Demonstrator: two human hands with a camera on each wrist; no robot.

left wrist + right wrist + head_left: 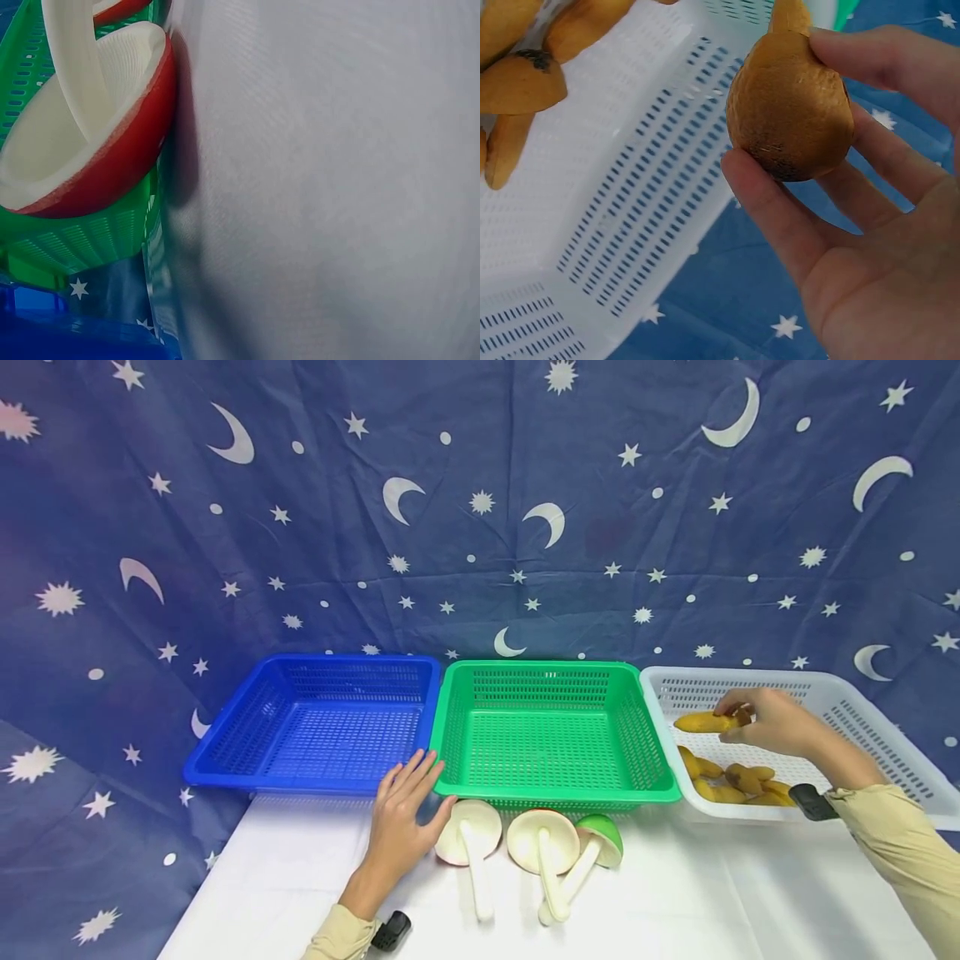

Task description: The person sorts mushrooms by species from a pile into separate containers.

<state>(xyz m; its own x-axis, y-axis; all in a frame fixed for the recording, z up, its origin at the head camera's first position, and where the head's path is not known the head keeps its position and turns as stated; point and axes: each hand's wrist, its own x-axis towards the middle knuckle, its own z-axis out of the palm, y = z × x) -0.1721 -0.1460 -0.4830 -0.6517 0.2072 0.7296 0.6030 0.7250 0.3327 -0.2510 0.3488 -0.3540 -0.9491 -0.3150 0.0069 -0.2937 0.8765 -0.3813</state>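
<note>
My right hand (776, 722) grips a yellow-brown toy mushroom (705, 722) over the white basket (870, 681). In the right wrist view, thumb and fingers hold the rounded brown cap (791, 105), which is darkened at its tip. Several similar brown mushrooms (738, 777) lie at the basket's near left. My left hand (405, 818) is spread with straight fingers by the near corners of the blue and green baskets, holding nothing. Right of its thumb lies a red-capped mushroom (468, 839), its pale underside up; the left wrist view shows its red cap (124, 161).
A blue basket (225, 743) and a green basket (555, 795) stand left of the white one. Another red-edged mushroom (532, 843) and a green-capped mushroom (603, 835) with crossing stems lie on the white cloth (675, 902). Behind hangs a blue star-and-moon curtain (450, 527).
</note>
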